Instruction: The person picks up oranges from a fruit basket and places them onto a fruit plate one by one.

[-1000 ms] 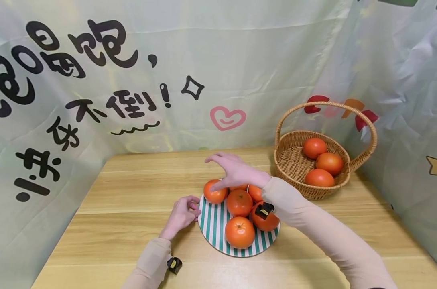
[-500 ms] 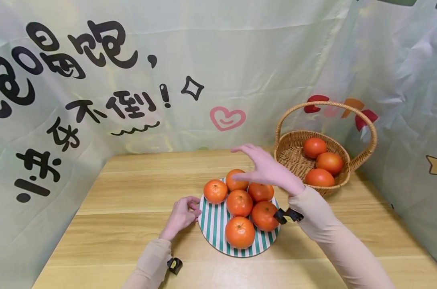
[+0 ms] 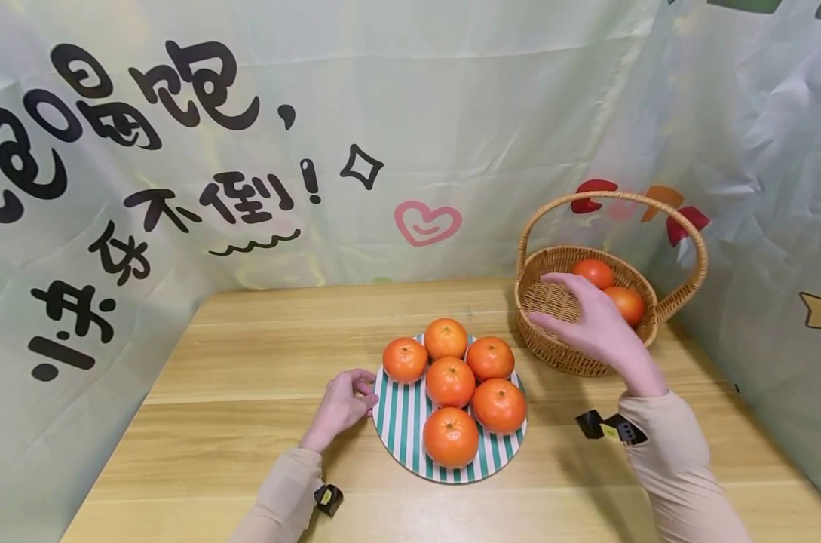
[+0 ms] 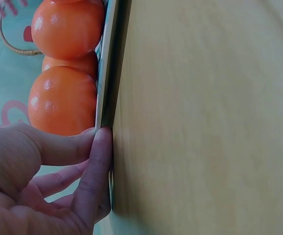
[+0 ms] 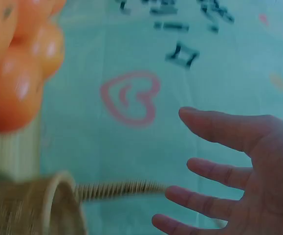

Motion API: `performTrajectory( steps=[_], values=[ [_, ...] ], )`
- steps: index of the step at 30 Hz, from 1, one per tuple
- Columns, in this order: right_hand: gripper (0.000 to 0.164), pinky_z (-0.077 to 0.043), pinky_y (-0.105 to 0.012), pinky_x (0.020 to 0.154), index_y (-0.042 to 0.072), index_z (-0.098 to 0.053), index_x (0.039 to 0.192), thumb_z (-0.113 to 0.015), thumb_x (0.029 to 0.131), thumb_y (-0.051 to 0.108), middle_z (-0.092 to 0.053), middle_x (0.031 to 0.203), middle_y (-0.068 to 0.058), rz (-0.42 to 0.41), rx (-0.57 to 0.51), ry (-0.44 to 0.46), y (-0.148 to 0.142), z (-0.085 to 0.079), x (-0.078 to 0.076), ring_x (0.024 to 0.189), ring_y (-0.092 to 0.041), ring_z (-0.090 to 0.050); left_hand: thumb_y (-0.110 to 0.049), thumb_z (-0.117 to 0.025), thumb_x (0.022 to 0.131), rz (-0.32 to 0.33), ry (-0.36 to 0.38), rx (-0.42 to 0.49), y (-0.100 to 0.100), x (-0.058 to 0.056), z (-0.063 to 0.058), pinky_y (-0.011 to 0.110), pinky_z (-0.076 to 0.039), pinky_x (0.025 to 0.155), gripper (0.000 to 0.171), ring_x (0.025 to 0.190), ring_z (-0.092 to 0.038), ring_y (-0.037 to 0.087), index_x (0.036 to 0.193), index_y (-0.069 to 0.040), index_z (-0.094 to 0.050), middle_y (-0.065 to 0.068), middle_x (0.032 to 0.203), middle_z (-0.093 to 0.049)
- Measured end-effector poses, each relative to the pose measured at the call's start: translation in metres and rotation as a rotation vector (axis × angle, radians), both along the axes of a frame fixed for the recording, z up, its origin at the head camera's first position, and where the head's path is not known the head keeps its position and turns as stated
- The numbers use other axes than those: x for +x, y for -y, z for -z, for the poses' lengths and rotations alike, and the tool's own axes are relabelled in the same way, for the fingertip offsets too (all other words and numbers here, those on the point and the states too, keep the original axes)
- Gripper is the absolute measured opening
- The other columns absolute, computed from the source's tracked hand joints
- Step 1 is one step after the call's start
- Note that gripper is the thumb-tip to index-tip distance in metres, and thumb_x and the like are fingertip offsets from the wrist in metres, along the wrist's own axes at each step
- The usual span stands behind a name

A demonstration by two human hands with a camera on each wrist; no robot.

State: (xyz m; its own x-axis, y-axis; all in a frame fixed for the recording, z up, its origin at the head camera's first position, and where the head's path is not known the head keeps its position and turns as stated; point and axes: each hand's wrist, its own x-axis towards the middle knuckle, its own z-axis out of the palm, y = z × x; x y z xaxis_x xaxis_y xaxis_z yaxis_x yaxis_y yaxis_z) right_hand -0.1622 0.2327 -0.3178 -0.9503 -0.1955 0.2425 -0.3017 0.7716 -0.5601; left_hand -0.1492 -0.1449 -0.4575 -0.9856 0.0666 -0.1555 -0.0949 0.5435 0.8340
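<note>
A round plate (image 3: 410,445) with teal and white stripes lies on the table, bearing several tangerines (image 3: 450,382). My left hand (image 3: 342,403) pinches the plate's left rim; in the left wrist view the thumb and index finger (image 4: 99,152) meet at the edge. My right hand (image 3: 596,324), fingers spread and holding nothing, is in front of and above the wicker basket (image 3: 580,366). Two tangerines in the basket (image 3: 625,305) show beyond the hand; anything behind the hand is hidden. In the right wrist view the spread fingers (image 5: 209,201) stand apart from the basket.
The basket's tall arched handle (image 3: 614,197) rises at the table's back right. A printed cloth (image 3: 491,136) hangs along the back and sides. The wooden table (image 3: 247,362) extends left of the plate.
My right hand has moved right from over the plate to the basket, uncovering the plate's back tangerines and covering the basket's front one. My left hand stays at the plate's rim.
</note>
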Motion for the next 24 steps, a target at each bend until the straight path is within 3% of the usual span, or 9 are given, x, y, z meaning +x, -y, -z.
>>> performTrajectory(
  steps=[9, 14, 24],
  values=[
    [0.067, -0.038, -0.074, 0.097, -0.003, -0.044, 0.139, -0.069, 0.093, 0.037, -0.041, 0.141, -0.04, 0.176, 0.114, 0.086, -0.059, 0.031, -0.011, 0.127, -0.058, -0.04, 0.008, -0.07, 0.085, 0.0, -0.008, 0.01, 0.0, 0.0, 0.0, 0.025, -0.062, 0.059, 0.035, 0.064, -0.061, 0.012, 0.119, 0.006, -0.064, 0.014, 0.091, -0.063],
    [0.067, -0.039, -0.074, 0.097, -0.007, -0.044, 0.137, -0.071, 0.09, 0.033, -0.041, 0.14, -0.041, 0.156, 0.19, 0.121, -0.064, 0.039, -0.019, 0.124, -0.06, -0.042, 0.009, -0.07, 0.084, -0.006, -0.007, 0.013, 0.0, 0.0, 0.0, 0.025, -0.062, 0.059, 0.035, 0.064, -0.061, 0.012, 0.119, 0.006, -0.064, 0.015, 0.091, -0.064],
    [0.063, -0.042, -0.071, 0.092, -0.008, -0.051, 0.13, -0.073, 0.086, 0.031, -0.056, 0.125, -0.036, 0.089, 0.289, 0.216, -0.069, 0.048, -0.037, 0.117, -0.054, -0.047, 0.008, -0.07, 0.085, -0.005, -0.001, 0.01, 0.0, 0.0, 0.0, 0.025, -0.062, 0.061, 0.035, 0.065, -0.061, 0.013, 0.12, 0.006, -0.064, 0.015, 0.093, -0.064]
  ],
)
